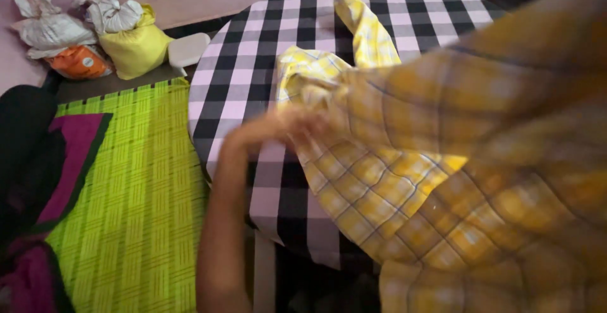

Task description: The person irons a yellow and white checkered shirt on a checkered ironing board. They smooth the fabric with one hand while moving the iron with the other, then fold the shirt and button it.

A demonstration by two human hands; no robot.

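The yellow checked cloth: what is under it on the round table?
Under the yellow checked cloth lies a black-and-white checked tablecloth, which covers the round table. The left hand grips the cloth's edge. Anything beneath the cloth's right part is hidden, as is the right hand.

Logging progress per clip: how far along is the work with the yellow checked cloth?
Early. The yellow checked cloth is rumpled and partly lifted over the black-and-white checked table, with no neat fold showing. The left hand, blurred, touches its edge. Spreading and folding remain. The right hand is out of view.
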